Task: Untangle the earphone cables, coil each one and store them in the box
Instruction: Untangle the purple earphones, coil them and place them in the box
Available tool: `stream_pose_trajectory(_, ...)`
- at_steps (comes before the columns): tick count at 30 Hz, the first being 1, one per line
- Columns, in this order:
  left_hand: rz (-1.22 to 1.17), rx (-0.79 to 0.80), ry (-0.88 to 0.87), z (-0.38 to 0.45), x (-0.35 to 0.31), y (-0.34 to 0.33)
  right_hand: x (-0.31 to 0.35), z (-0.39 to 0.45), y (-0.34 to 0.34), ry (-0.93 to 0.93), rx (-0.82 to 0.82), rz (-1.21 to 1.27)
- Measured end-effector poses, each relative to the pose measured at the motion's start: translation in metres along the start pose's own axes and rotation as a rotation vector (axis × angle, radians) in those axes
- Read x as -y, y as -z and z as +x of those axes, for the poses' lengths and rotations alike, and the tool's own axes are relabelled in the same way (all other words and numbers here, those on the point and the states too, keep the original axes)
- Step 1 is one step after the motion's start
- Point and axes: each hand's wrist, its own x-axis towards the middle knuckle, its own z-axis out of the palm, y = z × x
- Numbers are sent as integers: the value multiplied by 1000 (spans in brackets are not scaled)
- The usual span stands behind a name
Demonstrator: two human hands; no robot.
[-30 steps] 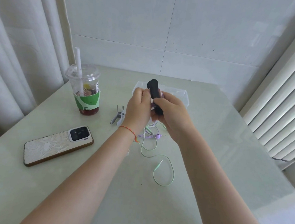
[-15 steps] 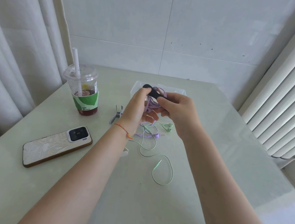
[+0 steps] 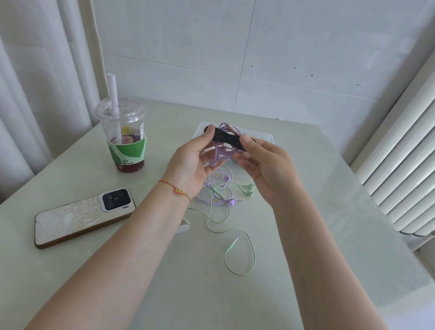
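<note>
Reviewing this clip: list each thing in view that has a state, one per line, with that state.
left hand: pinches the strap's left end
right hand: pinches the strap's right end
black strap: stretched flat between both hands, unfastened
purple cable: partly coiled, held up behind the strap
green cable: loose on the table, uncoiled
clear box: open, behind the hands
drink cup: upright, lidded, straw in
phone: lying face down

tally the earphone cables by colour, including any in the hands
purple earphone cables: 2, a coil held up with a black strap by the left hand and right hand, and one loose on the table
green earphone cable: 1
total: 3
</note>
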Motion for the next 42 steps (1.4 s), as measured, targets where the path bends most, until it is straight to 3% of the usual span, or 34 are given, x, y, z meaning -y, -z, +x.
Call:
stream_pose_trajectory(7,83,-10,-57,4,-2,3,1,0,4,-3,8,-7)
stream_pose_trajectory(18,349,-152,-32,15,-7,13,6,8,7,-5,54,-701)
stream_pose_trajectory(23,471,-238,-115,27,-22,10,15,28,10,77,-97,-754)
stream_pose_trajectory(27,956,-377,-341,46,-18,31,19,53,24,137,-233,-777)
stream_pose_trajectory(30,1184,-328,-374,61,-13,39,21,72,30,156,-262,-846)
stream_pose_trajectory(36,1155,-185,-262,91,-2,42,12,110,34,180,-256,-1083)
stream_pose_trajectory(42,1015,-219,-310,91,14,44,4,125,29,33,9,-1457)
